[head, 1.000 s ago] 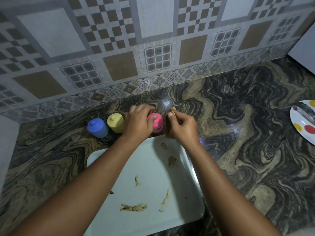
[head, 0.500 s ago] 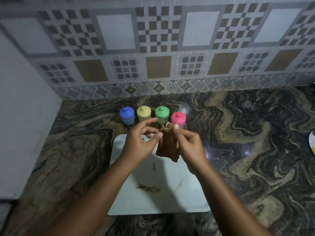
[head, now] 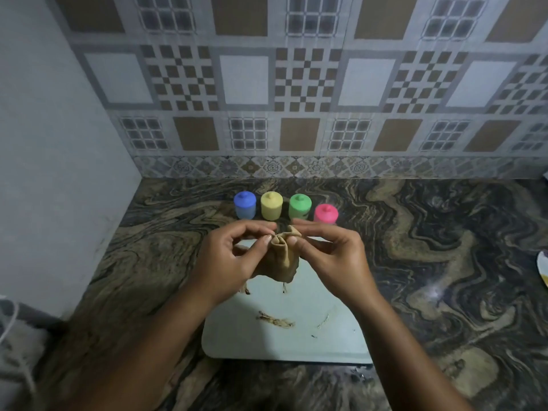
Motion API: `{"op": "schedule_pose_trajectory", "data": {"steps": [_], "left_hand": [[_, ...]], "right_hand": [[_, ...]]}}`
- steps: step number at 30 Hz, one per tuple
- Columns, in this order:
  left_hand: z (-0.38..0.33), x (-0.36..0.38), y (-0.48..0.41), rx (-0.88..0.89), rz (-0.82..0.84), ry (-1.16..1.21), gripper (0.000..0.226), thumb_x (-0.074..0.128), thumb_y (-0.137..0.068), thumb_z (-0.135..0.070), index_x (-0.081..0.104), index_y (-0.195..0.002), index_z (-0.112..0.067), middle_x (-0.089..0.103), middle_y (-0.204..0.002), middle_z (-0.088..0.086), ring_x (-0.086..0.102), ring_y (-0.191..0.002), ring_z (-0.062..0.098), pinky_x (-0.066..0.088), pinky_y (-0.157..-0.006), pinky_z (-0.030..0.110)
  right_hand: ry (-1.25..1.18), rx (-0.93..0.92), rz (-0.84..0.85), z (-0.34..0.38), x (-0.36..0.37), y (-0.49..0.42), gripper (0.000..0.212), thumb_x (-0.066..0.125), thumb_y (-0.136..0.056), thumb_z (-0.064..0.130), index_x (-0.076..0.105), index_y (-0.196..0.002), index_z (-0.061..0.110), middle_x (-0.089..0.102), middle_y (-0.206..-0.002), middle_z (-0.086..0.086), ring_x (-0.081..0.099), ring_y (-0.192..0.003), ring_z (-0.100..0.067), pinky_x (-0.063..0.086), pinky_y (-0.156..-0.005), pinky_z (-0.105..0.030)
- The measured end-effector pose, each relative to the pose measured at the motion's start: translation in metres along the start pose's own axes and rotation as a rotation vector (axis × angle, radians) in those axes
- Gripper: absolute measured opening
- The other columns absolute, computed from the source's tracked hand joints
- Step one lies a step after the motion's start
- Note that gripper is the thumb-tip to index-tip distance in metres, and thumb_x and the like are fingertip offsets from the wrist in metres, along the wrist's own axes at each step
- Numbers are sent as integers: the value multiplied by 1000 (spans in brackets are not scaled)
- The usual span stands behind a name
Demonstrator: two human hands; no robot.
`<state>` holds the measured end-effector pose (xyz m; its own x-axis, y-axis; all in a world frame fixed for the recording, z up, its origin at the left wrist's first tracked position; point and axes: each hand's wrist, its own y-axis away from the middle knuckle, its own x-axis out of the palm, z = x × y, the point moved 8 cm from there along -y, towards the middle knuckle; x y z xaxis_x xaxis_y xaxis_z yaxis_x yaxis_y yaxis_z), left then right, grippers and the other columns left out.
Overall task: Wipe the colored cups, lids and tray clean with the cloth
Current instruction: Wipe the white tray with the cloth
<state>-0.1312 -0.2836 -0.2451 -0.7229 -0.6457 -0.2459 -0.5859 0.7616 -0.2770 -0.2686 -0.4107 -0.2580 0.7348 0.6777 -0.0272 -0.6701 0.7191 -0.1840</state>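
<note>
A tan cloth (head: 283, 256) hangs bunched between both hands above the far end of the white tray (head: 284, 342). My left hand (head: 234, 262) pinches its top left edge and my right hand (head: 329, 256) pinches its top right edge. Brown smears streak the tray. Behind the hands, a row of lidded cups stands on the counter: blue cup (head: 245, 204), yellow cup (head: 271, 205), green cup (head: 299, 206) and pink cup (head: 326, 214). All lids are on.
The dark marbled counter (head: 430, 262) runs to a patterned tile wall (head: 296, 99) behind the cups. A plain grey wall (head: 53, 173) closes the left side. A white plate's rim (head: 542, 269) shows at the right edge.
My hands have come back from the pink cup, lifting the cloth up over the tray. The view has pulled back and all the cups now show in a row.
</note>
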Motion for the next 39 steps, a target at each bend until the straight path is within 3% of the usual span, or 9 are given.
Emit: {"op": "schedule_pose_trajectory", "data": {"steps": [4,7,10,14,17,25,31,36,39], "left_hand": [[-3,-17,6,-27,-83,143,8,65,-85,-19,68,-88,-12,77,-95,-3,73,-89,15,57,-75,33],[-6,-19,5,-5,-44,243,15,65,-84,-21,57,-80,-8,72,-120,2,66,-116,19,53,-94,38],[-15,-19,2,15,18,269,14,60,-85,-14,51,-79,-6,73,-116,7,67,-113,22,53,-94,44],[-33,-18,-6,-12,167,237,26,71,-78,-28,60,-95,-12,72,-89,6,67,-83,16,52,-73,29],[-32,-5,-11,-114,316,181,40,76,-80,-27,63,-117,-17,76,-94,5,72,-89,15,54,-75,25],[4,4,-10,-175,385,-53,24,71,-86,-29,71,-100,-10,74,-101,14,70,-100,28,55,-93,50],[4,3,-4,-91,-2,-159,24,77,-80,-34,58,-93,-29,68,-93,-14,65,-94,6,53,-85,39],[-17,44,17,46,157,-148,53,88,-59,-49,59,-99,-29,63,-100,-16,62,-103,13,52,-79,26],[-11,51,17,46,82,-81,35,81,-69,-36,65,-99,-25,70,-96,-14,68,-96,14,57,-79,31]], "right_hand": [[-261,38,-103,8,-7,6,25,76,-80,14,78,-103,6,75,-116,-5,68,-117,-20,58,-92,-48],[-162,-50,-132,28,-10,4,9,76,-84,8,78,-92,7,79,-89,-9,75,-84,-22,60,-73,-36],[-43,-71,-86,49,-1,0,6,77,-86,11,76,-88,6,76,-76,-11,69,-65,-18,57,-58,-33],[72,-75,-35,68,2,-12,13,82,-84,21,79,-95,14,79,-82,-2,75,-76,-16,61,-64,-30],[54,-36,-10,66,3,-16,16,82,-83,23,79,-97,16,79,-84,-3,76,-76,-20,59,-59,-30],[82,101,113,45,-8,-15,26,82,-83,20,76,-107,13,79,-94,-7,76,-91,-23,63,-77,-43],[-68,264,88,22,-12,-18,29,81,-81,10,73,-109,9,73,-77,-4,70,-75,-15,59,-68,-30],[-174,329,34,12,-10,-19,28,76,-86,3,69,-113,3,70,-78,-5,70,-69,-15,58,-61,-25],[-227,375,15,8,-12,-19,30,75,-87,6,67,-116,3,73,-88,-9,72,-71,-16,59,-61,-28]]}}
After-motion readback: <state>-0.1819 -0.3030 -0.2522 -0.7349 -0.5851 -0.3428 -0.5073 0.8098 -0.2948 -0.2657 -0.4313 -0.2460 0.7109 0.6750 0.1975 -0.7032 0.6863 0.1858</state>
